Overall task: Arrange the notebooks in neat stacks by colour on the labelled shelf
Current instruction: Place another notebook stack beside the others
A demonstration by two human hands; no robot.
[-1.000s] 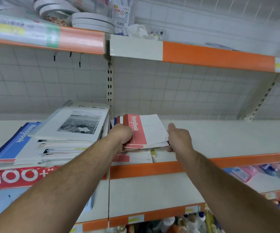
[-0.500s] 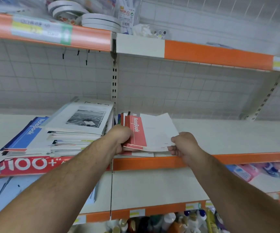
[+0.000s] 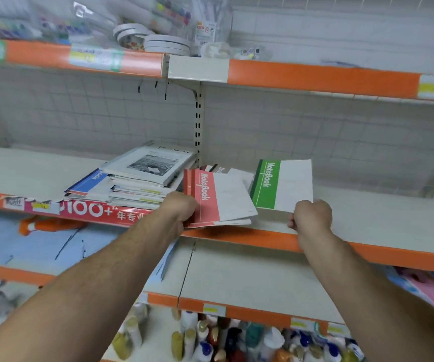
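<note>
Two hands are up at the cream metal shelf with an orange front lip [image 3: 383, 215], middle level of the rack.

Left hand [image 3: 182, 212]: fingers curled tight round the near spine corner of a thin stack of red-banded white notebooks [image 3: 210, 197], "NoteBook" printed on the band. The stack is at the shelf front, just right of the slotted metal upright [image 3: 197, 121], with its near edge over the orange lip. Covers fan apart slightly on the right side. Can't tell if it's resting on the shelf or lifted.

Right hand [image 3: 311, 218]: fingers closed in a pinch on the near right corner of a single green-banded white notebook [image 3: 281, 184], same print. It's held tilted, cover facing the camera, just right of the red stack. Can't tell if its left corner touches the shelf, or if it touches the red ones. More white covers [image 3: 239, 176] poke out behind, between the two.

Left of the upright: an untidy pile of mixed notebooks [image 3: 137, 194], topped by a skewed white notebook with a black-and-white photo cover [image 3: 153, 163]. A blue-banded notebook [image 3: 90, 180] sticks out of the pile's left side. A red paper banner reading "100+" [image 3: 93, 210] runs along the lip below that pile.

Shelf above: rolls of white tape [image 3: 163, 44] and blurred packets. Lowest level: plastic bottles with coloured caps [image 3: 210, 335], blurred.
</note>
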